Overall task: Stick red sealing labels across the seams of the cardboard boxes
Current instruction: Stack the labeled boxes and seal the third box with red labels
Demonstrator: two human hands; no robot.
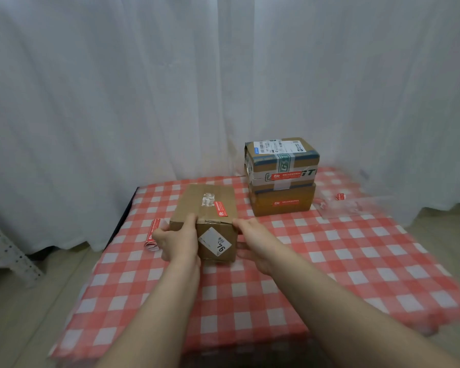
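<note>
Head view shows a brown cardboard box (205, 208) lying on the red-and-white checked worktop (329, 261), left of centre and close to the person. Its top carries a red sealing label (222, 208) set across the taped seam, beside a torn whitish patch. The near end face bears a white shipping label (215, 241), stuck on askew, with "76" printed on it. The box's long axis runs away from the person, and the far end swings slightly to the right.

The left hand (174, 241) grips the near left corner, thumb on top and fingers curled round the side. The right hand (252, 241) holds the near right edge, thumb at the top corner and fingers against the side.

A strip of red labels (153, 232) lies just left of the box. Two stacked boxes (282, 179), each with a red label, stand farther back on the right.
</note>
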